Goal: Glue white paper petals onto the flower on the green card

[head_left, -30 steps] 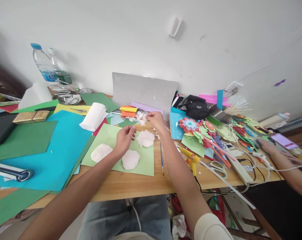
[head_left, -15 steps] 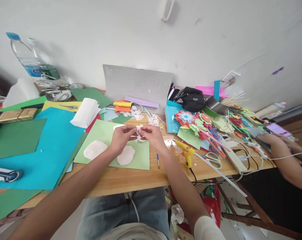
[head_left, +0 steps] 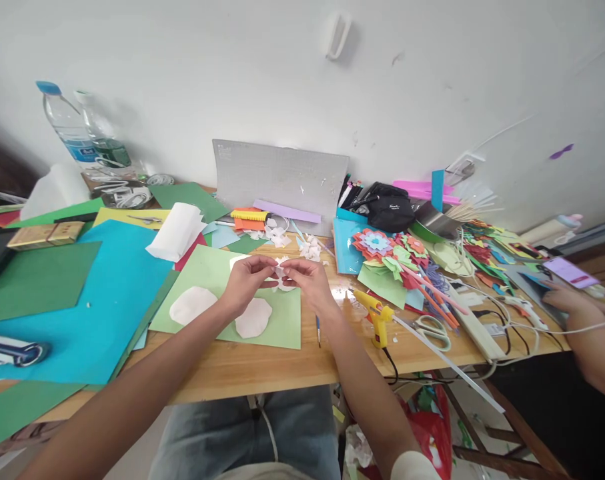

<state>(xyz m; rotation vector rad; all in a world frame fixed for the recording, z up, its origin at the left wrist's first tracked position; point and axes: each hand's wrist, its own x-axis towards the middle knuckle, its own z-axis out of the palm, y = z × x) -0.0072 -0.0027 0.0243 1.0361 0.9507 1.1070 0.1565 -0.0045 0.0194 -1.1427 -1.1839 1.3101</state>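
My left hand (head_left: 247, 283) and my right hand (head_left: 307, 280) meet over the light green paper (head_left: 282, 327), fingertips pinched on a small piece of white tissue paper (head_left: 281, 267). Much of that piece is hidden by my fingers. Below it, more white tissue shows between the hands. Two rounded white tissue cutouts lie flat on the green sheet: one cutout (head_left: 192, 305) is left of my left wrist, the other cutout (head_left: 253, 318) sits under my hands. Part of another white piece shows behind my left hand.
A yellow glue gun (head_left: 378, 317), scissors (head_left: 432, 332) and a thin paintbrush (head_left: 318, 331) lie to the right. Paper flowers (head_left: 375, 245) and a power strip (head_left: 477, 327) are farther right. Folded tissue (head_left: 177, 231) and blue paper (head_left: 117, 287) are left. A co-worker's hand (head_left: 565, 297) is at far right.
The view has shifted slightly, so the desk sits a little lower. My fingers have moved a bit on the white tissue piece. The co-worker's hand has shifted near the phone.
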